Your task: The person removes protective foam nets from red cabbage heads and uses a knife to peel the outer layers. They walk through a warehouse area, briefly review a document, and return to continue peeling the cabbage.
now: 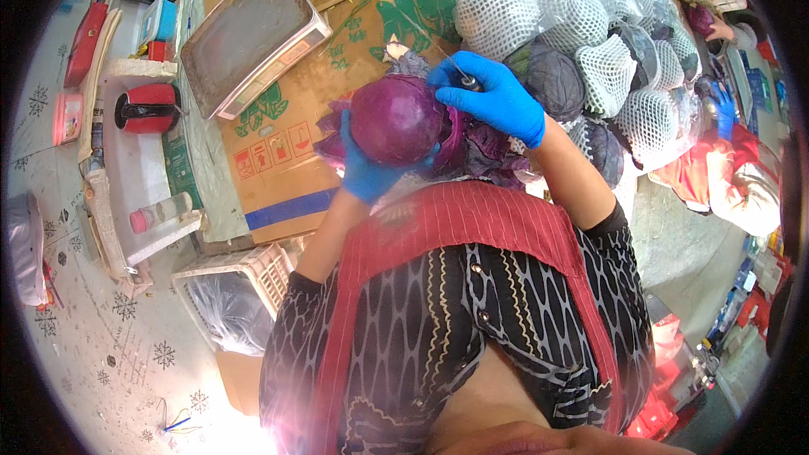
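A peeled, glossy red cabbage rests in my left hand, which wears a blue glove and cups it from below and the left side. My right hand, also in a blue glove, is closed around the dark handle of a tool at the cabbage's right side; its blade is hard to make out. Loose purple outer leaves lie beneath and beside the cabbage. Behind it a cut stem end with leaves shows. To the right are unwrapped dark cabbages.
Several cabbages in white foam nets and clear plastic crowd the right side. A weighing scale stands at the left on printed cardboard. A plastic crate is below left. Another person's gloved hand is at the far right.
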A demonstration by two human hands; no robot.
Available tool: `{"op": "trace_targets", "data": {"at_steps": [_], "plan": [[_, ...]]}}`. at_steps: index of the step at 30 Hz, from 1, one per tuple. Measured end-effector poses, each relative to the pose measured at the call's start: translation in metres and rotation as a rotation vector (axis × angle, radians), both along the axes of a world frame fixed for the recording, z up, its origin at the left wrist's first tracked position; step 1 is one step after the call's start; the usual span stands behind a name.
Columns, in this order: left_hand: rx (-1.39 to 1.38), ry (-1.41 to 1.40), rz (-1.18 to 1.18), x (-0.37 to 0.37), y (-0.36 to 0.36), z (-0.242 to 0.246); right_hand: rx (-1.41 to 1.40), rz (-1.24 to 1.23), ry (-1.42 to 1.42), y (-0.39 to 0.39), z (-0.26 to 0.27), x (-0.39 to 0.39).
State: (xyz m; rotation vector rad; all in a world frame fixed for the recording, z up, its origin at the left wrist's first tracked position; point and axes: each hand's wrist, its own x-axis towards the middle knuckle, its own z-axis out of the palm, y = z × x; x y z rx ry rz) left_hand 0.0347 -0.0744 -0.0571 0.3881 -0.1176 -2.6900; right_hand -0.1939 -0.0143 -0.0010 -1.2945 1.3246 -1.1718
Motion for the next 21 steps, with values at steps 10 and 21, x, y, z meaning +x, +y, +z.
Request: {"op": "trace_targets", "data": {"at_steps": [10, 21], "plan": [[-0.739, -0.524, 0.221, 0.024, -0.007, -0.043, 0.017, -0.066, 0.175, 0.012, 0.011, 0.016], [-0.496, -0.549, 0.194, 0.000, -0.003, -0.019, 0.292, -0.019, -0.334, 0.016, 0.010, 0.006]]}}
